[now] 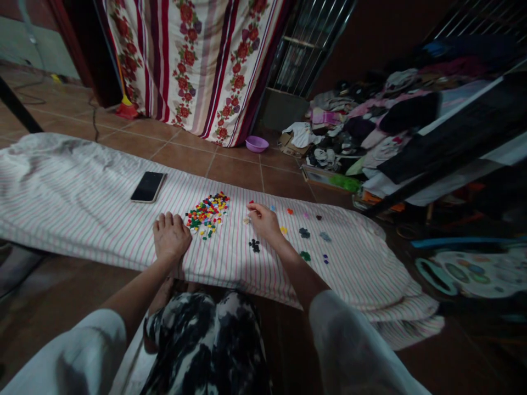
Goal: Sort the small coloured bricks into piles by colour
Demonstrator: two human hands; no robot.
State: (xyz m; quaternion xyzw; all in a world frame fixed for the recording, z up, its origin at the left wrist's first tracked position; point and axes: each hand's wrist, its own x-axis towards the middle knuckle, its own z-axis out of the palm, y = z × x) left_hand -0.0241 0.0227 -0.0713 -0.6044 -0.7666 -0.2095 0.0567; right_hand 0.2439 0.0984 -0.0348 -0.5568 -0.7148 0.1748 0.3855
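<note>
The left hand (171, 235) rests open, palm down, the mixed pile of small coloured pieces (208, 214) just off at two o'clock; the right hand (263, 220) curls, and whether it grips a piece I cannot tell. Its wrist could sweep the yellow group (283, 230) beside it; a tug on the striped cloth (362, 269) could mix everything. Counted: one mixed pile, about twelve single-colour groups, one phone (148, 187) at the left hand's eleven o'clock.

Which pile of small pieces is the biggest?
The mixed-colour pile beside the left hand; the others, like the black one, are far smaller.
</note>
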